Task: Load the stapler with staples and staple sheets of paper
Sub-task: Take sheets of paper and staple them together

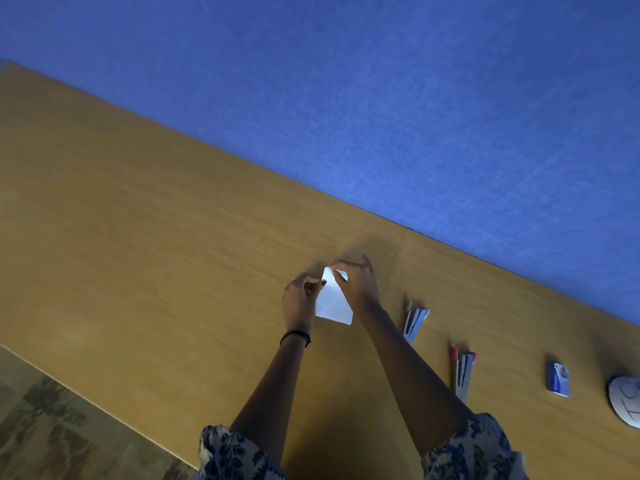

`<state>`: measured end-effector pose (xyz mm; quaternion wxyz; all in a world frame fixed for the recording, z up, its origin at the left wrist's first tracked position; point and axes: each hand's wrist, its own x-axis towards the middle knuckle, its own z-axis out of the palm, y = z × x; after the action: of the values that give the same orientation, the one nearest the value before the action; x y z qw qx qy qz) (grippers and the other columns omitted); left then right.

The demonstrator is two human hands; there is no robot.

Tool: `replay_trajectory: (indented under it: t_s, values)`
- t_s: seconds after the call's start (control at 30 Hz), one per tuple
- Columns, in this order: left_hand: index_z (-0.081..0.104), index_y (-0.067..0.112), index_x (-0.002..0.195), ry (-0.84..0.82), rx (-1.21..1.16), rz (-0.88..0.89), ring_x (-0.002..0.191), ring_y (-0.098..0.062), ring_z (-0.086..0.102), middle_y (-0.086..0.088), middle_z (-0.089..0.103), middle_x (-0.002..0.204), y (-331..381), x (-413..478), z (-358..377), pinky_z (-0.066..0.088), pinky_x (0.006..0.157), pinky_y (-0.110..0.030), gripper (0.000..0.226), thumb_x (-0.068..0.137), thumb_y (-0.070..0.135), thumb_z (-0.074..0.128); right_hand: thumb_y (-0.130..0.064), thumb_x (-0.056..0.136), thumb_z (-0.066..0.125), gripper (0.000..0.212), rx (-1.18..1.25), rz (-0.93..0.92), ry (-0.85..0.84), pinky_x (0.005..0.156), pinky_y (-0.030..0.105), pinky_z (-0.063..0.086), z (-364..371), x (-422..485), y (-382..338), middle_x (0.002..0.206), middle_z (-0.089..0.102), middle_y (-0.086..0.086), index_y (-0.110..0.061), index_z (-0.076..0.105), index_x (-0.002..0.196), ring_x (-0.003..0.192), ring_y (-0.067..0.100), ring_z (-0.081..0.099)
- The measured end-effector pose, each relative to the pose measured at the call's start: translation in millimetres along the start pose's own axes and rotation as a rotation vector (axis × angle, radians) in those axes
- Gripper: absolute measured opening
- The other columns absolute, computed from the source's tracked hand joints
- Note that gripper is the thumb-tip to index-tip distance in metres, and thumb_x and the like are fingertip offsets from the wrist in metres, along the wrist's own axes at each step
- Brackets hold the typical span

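Observation:
A small white sheet of paper (333, 303) is held over the wooden table (138, 237) between both hands. My left hand (300, 299) pinches its left edge with fingertips. My right hand (358, 285) pinches its top corner. To the right on the table lies an opened grey stapler (415, 321). Further right lies a second opened stapler (463, 372) with red ends. A small blue staple box (558, 379) lies beyond it.
A white round object (627, 405) sits at the right edge of the view, partly cut off. A blue wall (381, 98) runs behind the table's far edge. Patterned floor (52, 427) shows past the table's near-left edge.

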<state>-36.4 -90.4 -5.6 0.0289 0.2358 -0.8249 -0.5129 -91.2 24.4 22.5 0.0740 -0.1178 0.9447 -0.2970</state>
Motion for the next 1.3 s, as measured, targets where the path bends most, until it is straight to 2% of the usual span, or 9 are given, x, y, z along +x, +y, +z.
replay_trajectory:
  t_s: [0.13,0.33,0.6,0.83,1.0,1.07,1.13,1.2,1.3]
  values:
    - [0.063,0.015,0.075,0.005,0.009,-0.013,0.068,-0.012,0.056,0.001,0.065,0.072,-1,-1,1,0.039,0.056,-0.019,0.013,0.084,0.023,0.068,-0.011,0.091,0.053,0.016,0.067,0.012,-0.006,0.112,0.039,0.027,-1,0,1,0.096,0.073,0.0,-0.011,0.068,0.096,0.087,0.017,0.066]
    - [0.062,0.012,0.077,0.014,0.038,0.011,0.071,-0.014,0.056,-0.002,0.064,0.075,0,-6,1,0.039,0.057,-0.019,0.015,0.086,0.022,0.066,-0.011,0.089,0.056,0.01,0.119,0.021,-0.005,0.109,0.042,0.028,-1,1,1,0.088,0.071,0.001,-0.008,0.065,0.084,0.083,0.017,0.065]
    - [0.066,0.008,0.095,0.026,0.076,0.025,0.086,-0.016,0.06,-0.005,0.067,0.09,4,-9,0,0.052,0.073,-0.032,0.014,0.089,0.021,0.064,-0.009,0.09,0.052,0.012,0.037,0.006,-0.062,0.111,0.041,0.026,2,-4,1,0.097,0.067,0.003,-0.009,0.065,0.089,0.094,0.018,0.06]
    - [0.066,0.009,0.1,0.011,0.112,0.025,0.089,-0.017,0.059,-0.006,0.066,0.096,3,-8,1,0.052,0.074,-0.032,0.015,0.091,0.019,0.061,-0.003,0.085,0.055,0.011,0.047,-0.03,0.005,0.097,0.039,0.041,-1,-6,0,0.095,0.065,0.009,-0.006,0.066,0.087,0.092,0.023,0.059]
    - [0.063,0.01,0.099,0.04,0.103,0.042,0.088,-0.01,0.052,-0.005,0.061,0.101,2,-9,2,0.044,0.072,-0.022,0.011,0.091,0.016,0.059,0.003,0.083,0.058,0.022,0.156,-0.009,0.064,0.088,0.04,0.049,0,-9,2,0.103,0.064,0.01,-0.005,0.064,0.102,0.093,0.025,0.06]
    - [0.062,0.009,0.097,0.056,0.096,0.085,0.095,-0.013,0.052,-0.004,0.059,0.102,2,-10,3,0.043,0.073,-0.022,0.008,0.091,0.013,0.058,0.0,0.085,0.058,0.027,0.201,0.019,0.052,0.089,0.037,0.05,1,-11,4,0.109,0.063,0.008,-0.007,0.061,0.111,0.097,0.022,0.061]
    - [0.062,0.01,0.096,0.061,0.078,0.107,0.095,-0.014,0.052,-0.002,0.059,0.101,1,-9,3,0.042,0.073,-0.019,0.007,0.091,0.011,0.057,-0.003,0.086,0.06,0.03,0.238,0.033,0.055,0.088,0.028,0.05,0,-12,4,0.114,0.063,0.007,-0.008,0.06,0.115,0.1,0.018,0.061]
    - [0.061,0.013,0.097,0.052,0.045,0.102,0.088,-0.011,0.055,0.002,0.062,0.094,3,-9,2,0.04,0.068,-0.013,0.007,0.092,0.013,0.056,-0.003,0.086,0.059,0.028,0.259,0.053,0.037,0.086,0.02,0.045,-2,-12,5,0.114,0.064,0.005,-0.009,0.062,0.113,0.102,0.016,0.06]
    - [0.058,0.016,0.094,0.017,-0.046,0.096,0.074,-0.001,0.058,0.014,0.061,0.079,7,-7,1,0.044,0.061,-0.015,0.003,0.092,0.016,0.056,-0.004,0.084,0.054,0.022,0.322,0.102,-0.017,0.078,0.019,0.042,-7,-12,4,0.101,0.07,0.001,-0.013,0.067,0.1,0.093,0.013,0.061]
